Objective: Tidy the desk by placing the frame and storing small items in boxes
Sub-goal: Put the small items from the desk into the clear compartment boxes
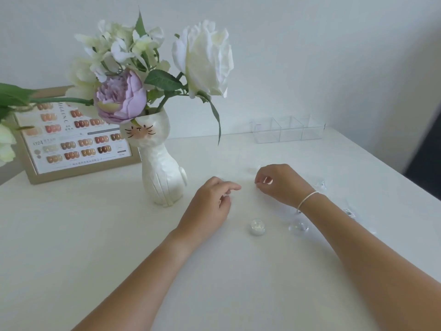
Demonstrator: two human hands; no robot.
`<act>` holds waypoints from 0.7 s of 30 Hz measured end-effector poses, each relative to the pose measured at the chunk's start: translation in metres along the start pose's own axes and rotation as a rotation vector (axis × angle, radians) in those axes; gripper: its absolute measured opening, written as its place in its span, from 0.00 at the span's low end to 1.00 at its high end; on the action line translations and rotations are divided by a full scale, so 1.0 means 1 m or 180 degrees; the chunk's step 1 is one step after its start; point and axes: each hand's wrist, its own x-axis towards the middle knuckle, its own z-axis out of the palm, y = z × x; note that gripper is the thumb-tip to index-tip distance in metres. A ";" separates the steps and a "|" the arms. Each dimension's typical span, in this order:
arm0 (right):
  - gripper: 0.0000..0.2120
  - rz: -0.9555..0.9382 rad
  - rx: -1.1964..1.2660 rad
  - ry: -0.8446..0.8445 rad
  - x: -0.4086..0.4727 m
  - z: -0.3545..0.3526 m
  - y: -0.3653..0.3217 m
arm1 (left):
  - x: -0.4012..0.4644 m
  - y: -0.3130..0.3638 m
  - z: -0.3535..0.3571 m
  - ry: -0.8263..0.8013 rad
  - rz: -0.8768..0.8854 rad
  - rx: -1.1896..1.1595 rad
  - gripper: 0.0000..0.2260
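A wooden frame [78,168] holding a nail-colour chart leans against the wall at the back left. A row of clear plastic boxes [288,130] stands at the back right. A small glitter jar [255,226] and a clear round jar [298,227] sit on the desk between my forearms. My left hand [210,204] rests on the desk right of the vase, fingers curled, index finger stretched out, nothing visible in it. My right hand [279,182] hovers low over the desk with its fingertips pinched together. Whether they hold something tiny is unclear.
A white cat-shaped vase [162,177] with white and lilac flowers stands left of my left hand and partly hides the frame. Small clear items [319,185] and a clear packet [350,211] lie beyond my right wrist. The white desk [95,235] ends at the right.
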 end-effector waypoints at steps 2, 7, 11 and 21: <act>0.05 -0.0092 0.0147 0.0346 0.001 -0.003 0.005 | 0.017 0.007 0.004 0.0156 0.0098 -0.0053 0.15; 0.05 0.0043 0.1231 0.1435 0.000 -0.013 0.022 | 0.077 0.021 0.021 0.0567 0.0128 -0.0191 0.12; 0.08 0.0558 0.2215 0.2101 0.000 -0.022 0.039 | 0.131 0.027 0.036 0.0451 0.0157 -0.0174 0.10; 0.09 0.1039 0.3100 0.2344 0.008 -0.018 0.061 | 0.239 0.013 0.069 0.0538 -0.0506 0.0032 0.09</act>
